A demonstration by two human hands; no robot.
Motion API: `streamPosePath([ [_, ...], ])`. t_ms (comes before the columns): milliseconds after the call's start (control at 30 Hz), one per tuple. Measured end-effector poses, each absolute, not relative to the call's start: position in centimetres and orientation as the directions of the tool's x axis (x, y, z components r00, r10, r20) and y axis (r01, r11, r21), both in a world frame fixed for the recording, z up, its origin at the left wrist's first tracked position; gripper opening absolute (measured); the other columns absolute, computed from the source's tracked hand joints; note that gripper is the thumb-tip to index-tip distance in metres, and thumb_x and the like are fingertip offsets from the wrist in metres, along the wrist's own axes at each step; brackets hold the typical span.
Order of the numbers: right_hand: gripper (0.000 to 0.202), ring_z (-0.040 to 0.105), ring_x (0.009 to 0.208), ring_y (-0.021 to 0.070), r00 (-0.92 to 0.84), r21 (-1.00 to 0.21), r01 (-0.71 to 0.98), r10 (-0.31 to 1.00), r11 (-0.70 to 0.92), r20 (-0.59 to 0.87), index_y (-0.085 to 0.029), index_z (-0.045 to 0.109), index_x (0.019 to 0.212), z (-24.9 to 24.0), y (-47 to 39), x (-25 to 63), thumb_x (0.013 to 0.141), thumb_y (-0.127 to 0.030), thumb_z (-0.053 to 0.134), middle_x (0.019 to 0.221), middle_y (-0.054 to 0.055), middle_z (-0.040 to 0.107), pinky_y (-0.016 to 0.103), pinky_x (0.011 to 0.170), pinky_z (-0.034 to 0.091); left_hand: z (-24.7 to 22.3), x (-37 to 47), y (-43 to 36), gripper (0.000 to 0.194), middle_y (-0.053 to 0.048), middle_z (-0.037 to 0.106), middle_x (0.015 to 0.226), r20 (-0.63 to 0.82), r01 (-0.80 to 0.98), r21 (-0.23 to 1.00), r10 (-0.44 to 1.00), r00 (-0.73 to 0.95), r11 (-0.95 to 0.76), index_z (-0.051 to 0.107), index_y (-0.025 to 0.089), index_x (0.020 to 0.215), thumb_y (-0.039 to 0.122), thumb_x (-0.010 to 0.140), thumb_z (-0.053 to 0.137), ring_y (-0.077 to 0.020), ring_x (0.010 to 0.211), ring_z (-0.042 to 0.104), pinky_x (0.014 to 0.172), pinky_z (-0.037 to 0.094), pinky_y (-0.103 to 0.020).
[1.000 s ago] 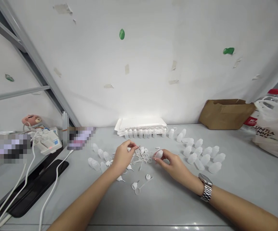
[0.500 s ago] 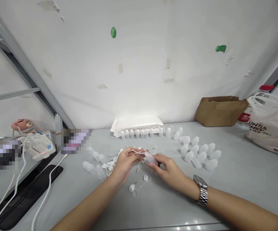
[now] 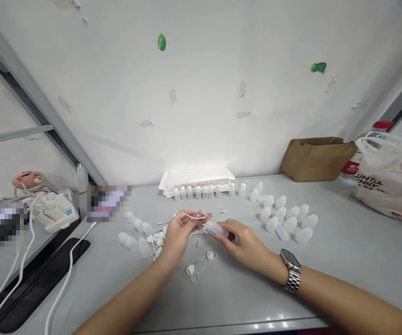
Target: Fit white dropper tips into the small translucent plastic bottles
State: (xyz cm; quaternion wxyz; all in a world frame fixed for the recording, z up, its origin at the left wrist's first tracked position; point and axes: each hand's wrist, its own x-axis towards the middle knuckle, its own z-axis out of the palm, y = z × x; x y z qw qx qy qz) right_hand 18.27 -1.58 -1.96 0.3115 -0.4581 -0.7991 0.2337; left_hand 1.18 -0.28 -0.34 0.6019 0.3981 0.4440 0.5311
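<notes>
My right hand grips a small translucent squeeze bottle, tilted with its neck toward the left. At that neck, the fingers of my left hand are closed on a white cap with a looped strap; the fingers partly cover the cap. Behind and beside my left hand lies a heap of loose white caps and straps. Nearer to me on the table are a white needle-tipped cap and a small round cap with a ringed strap.
Several capped bottles stand in a row before a stack of white sheets. Uncapped bottles are grouped at right and left. A cardboard box, plastic bag, black phone-like slab and white cables lie around.
The bottle has turned to lie flatter, its neck closer to my left fingers and the cap. The whole view has shifted slightly; loose parts on the table stay put.
</notes>
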Motion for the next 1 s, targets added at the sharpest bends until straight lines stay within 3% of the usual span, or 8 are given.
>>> streamPosePath([
  [200,0.02,0.05,0.061,0.0134,-0.34,-0.684,0.579,0.894,0.444,0.293,-0.017,0.062,0.091,-1.9,-1.3,18.5,0.086,-0.031,0.048,0.072,0.003,0.06,0.024,0.058,0.039,-0.2,0.9,-0.1,0.015,-0.011,0.069,0.101,-0.146,-0.295,0.936,0.975,0.169,0.191,0.064,0.015,0.072,0.028,0.066,0.069,-0.0239,0.109,0.055,0.094,0.037,-0.035],
  [367,0.02,0.051,0.063,0.014,-0.337,-0.698,0.577,0.902,0.424,0.269,-0.017,0.062,0.091,-1.7,-1.7,18.2,0.085,-0.031,0.049,0.074,0.003,0.061,0.025,0.058,0.039,-0.6,1.0,-0.1,0.014,-0.01,0.069,0.099,-0.138,-0.295,0.937,0.973,0.185,0.189,0.064,0.016,0.067,0.029,0.066,0.069,-0.0235,0.106,0.056,0.094,0.037,-0.035],
  [567,0.02,0.05,0.062,0.0133,-0.356,-0.717,0.556,0.9,0.42,0.251,-0.017,0.063,0.089,-1.7,-1.7,18.0,0.085,-0.031,0.049,0.073,0.003,0.062,0.024,0.058,0.039,-1.3,1.1,-0.1,0.02,-0.009,0.07,0.095,-0.177,-0.258,0.942,0.971,0.16,0.214,0.064,0.017,0.078,0.032,0.067,0.068,-0.0198,0.092,0.061,0.084,0.042,-0.033],
  [800,0.02,0.052,0.061,0.0131,-0.339,-0.752,0.522,0.907,0.402,0.25,-0.018,0.063,0.093,-1.5,-1.9,17.8,0.086,-0.029,0.048,0.074,0.002,0.065,0.024,0.057,0.039,-1.1,1.5,-0.5,0.021,-0.009,0.07,0.093,-0.075,-0.224,0.968,0.983,0.166,0.112,0.069,0.015,0.081,0.033,0.071,0.064,-0.0204,0.089,0.061,0.086,0.042,-0.033],
  [1000,0.021,0.053,0.06,0.0142,-0.299,-0.66,0.592,0.887,0.462,0.352,-0.017,0.062,0.098,-2.0,-1.6,18.2,0.086,-0.029,0.048,0.074,0.004,0.065,0.026,0.057,0.042,-0.8,1.6,-0.8,0.026,-0.009,0.068,0.104,-0.042,-0.229,0.971,0.988,0.146,0.075,0.07,0.017,0.091,0.035,0.073,0.062,-0.0232,0.103,0.058,0.093,0.04,-0.034],
])
